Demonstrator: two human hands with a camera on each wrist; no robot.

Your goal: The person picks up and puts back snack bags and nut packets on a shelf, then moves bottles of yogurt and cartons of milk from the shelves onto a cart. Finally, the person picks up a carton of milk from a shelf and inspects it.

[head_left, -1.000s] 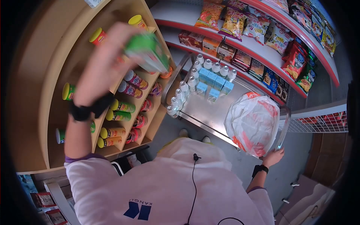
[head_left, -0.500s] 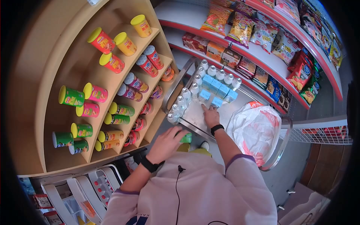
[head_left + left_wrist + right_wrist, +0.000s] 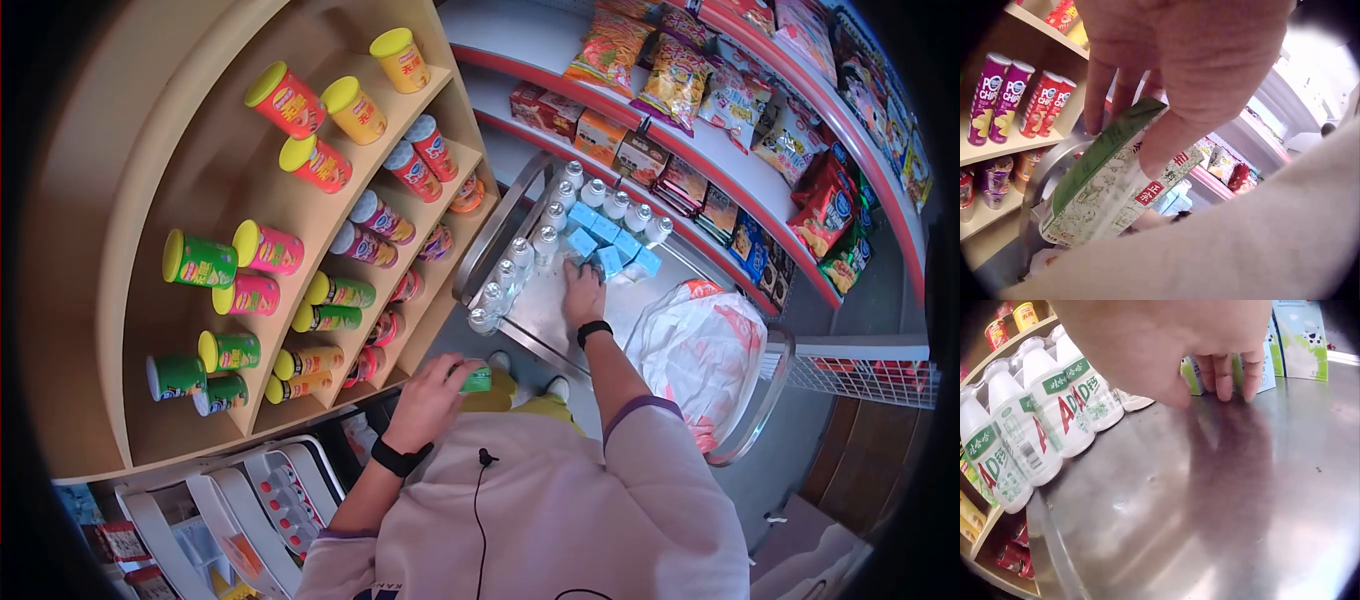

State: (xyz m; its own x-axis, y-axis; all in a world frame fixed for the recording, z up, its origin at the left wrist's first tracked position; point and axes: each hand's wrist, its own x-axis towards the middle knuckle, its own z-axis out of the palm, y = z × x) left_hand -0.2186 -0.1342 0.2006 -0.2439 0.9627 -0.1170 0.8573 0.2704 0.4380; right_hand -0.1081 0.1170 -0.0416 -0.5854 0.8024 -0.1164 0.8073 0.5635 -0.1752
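Note:
My left hand (image 3: 425,400) pinches a green-and-white carton (image 3: 478,380) in front of my body, beside the cart. In the left wrist view the carton (image 3: 1110,181) hangs tilted, the thumb on its printed face and the fingers behind. On the metal cart top, my right hand (image 3: 585,293) touches the small blue cartons (image 3: 605,228). The right wrist view shows the right hand's (image 3: 1172,344) fingers pointing down against carton sides (image 3: 1300,340), fingertips near the metal. White bottles (image 3: 1054,406) stand in a row left of it.
A white and red plastic bag (image 3: 690,350) sits at the cart's right end by the metal handle (image 3: 770,400). Wooden shelves (image 3: 290,230) with canisters rise on the left. Snack shelves (image 3: 530,65) with red edges run behind the cart.
My left hand has come down from in front of the wooden shelves with the green carton. My right hand has left the cart handle and moved to the blue cartons.

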